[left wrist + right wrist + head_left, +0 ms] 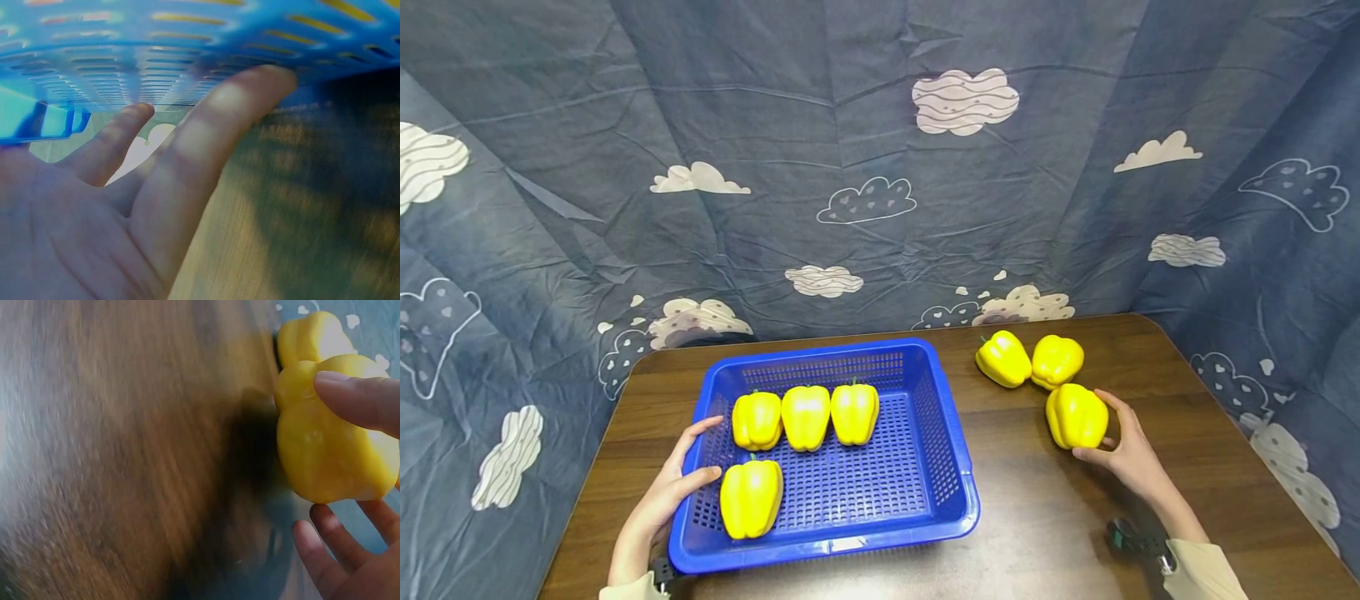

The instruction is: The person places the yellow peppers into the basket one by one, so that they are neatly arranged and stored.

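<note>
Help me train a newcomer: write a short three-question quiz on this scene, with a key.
1. How many yellow peppers are in the blue basket?
2. True or false: both hands are at the basket.
3. In the head view, peppers outside it lie to its: a) left; b) right; c) near side.

Key: 1. Four. 2. False: only the left hand is; the right hand holds a pepper outside. 3. b.
</note>
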A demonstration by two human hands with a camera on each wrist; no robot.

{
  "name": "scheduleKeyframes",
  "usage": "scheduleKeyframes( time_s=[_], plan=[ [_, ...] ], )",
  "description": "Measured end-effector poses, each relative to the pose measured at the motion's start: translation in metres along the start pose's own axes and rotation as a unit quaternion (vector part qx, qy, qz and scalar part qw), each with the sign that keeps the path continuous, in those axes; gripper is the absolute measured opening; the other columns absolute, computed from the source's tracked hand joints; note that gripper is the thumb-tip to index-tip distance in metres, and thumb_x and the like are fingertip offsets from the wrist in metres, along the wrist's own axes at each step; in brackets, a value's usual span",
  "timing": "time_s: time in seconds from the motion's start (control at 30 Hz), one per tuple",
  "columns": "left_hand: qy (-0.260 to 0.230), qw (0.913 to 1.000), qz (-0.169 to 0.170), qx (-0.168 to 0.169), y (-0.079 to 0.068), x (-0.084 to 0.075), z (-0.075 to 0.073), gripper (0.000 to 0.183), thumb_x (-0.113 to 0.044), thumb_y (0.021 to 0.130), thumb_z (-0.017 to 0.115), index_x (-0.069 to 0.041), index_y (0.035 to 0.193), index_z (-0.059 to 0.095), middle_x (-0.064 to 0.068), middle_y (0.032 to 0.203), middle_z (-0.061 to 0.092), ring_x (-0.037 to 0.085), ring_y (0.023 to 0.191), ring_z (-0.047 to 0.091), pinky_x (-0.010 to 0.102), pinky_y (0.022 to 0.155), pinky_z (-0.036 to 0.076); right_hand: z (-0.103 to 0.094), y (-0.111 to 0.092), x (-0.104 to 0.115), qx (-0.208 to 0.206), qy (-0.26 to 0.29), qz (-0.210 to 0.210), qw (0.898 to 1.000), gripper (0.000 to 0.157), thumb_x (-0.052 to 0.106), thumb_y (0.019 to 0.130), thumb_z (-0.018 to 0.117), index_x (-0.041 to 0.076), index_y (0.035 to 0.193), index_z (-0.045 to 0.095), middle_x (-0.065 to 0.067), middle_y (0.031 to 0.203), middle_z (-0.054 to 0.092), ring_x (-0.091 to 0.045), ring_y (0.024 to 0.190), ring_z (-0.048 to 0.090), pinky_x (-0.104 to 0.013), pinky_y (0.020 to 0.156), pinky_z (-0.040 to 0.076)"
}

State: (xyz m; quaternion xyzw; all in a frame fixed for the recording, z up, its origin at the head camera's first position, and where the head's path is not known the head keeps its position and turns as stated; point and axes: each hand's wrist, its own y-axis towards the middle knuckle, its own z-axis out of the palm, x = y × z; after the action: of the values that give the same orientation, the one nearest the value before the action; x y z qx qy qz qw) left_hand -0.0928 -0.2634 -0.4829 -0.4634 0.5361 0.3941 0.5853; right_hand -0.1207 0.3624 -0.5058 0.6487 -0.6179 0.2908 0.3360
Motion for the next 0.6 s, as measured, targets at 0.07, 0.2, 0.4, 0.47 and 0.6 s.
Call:
scheduleKeyframes(
  time_s=[0.07,0.2,0.4,0.47,0.6],
  plan=[
    [0.002,1.0000,0.001,-0.001,0.000,0.000,0.000,0.063,-0.003,0.092,0.050,-0.015,0.147,0.021,0.027,0.147,0.016,0.038,0.119,0.040,0.044,0.082,0.051,0.000,-0.001,0.004,-0.002,0.008,0.001,1.000,0.099,0.003,0.071,0.082,-0.002,0.146,0.018,-0.029,0.142,0.019,-0.047,0.125,0.023,-0.010,0.078,0.044],
    [0.004,1.0000,0.003,-0.003,0.001,0.000,0.000,0.063,-0.003,0.091,0.050,-0.014,0.147,0.021,0.027,0.146,0.017,0.039,0.119,0.040,0.044,0.083,0.050,-0.001,-0.003,0.014,-0.005,0.018,0.001,1.000,0.099,0.006,0.072,0.082,0.001,0.147,0.019,-0.027,0.143,0.019,-0.045,0.126,0.022,-0.003,0.076,0.037],
    [0.001,1.0000,0.004,-0.003,0.001,0.000,0.000,0.062,-0.003,0.092,0.049,-0.013,0.146,0.021,0.028,0.146,0.017,0.040,0.120,0.038,0.045,0.083,0.049,0.000,-0.005,0.035,-0.014,0.032,-0.015,0.999,0.098,0.004,0.072,0.081,0.002,0.148,0.020,-0.025,0.142,0.020,-0.044,0.127,0.022,-0.002,0.080,0.033],
    [-0.001,1.0000,0.006,-0.001,0.001,0.000,0.000,0.062,-0.002,0.092,0.049,-0.013,0.146,0.021,0.028,0.146,0.017,0.039,0.120,0.039,0.045,0.082,0.049,0.001,-0.005,0.042,-0.014,0.039,-0.020,0.999,0.098,0.004,0.072,0.081,0.004,0.148,0.019,-0.024,0.142,0.019,-0.043,0.127,0.021,-0.001,0.081,0.032],
    [-0.002,1.0000,0.007,0.001,0.000,0.000,0.000,0.062,-0.002,0.092,0.049,-0.013,0.146,0.021,0.029,0.146,0.017,0.037,0.119,0.040,0.045,0.082,0.049,0.002,-0.007,0.055,-0.010,0.049,-0.029,0.998,0.097,0.004,0.073,0.081,0.005,0.149,0.019,-0.021,0.142,0.019,-0.042,0.128,0.021,-0.001,0.082,0.030]
  ],
)
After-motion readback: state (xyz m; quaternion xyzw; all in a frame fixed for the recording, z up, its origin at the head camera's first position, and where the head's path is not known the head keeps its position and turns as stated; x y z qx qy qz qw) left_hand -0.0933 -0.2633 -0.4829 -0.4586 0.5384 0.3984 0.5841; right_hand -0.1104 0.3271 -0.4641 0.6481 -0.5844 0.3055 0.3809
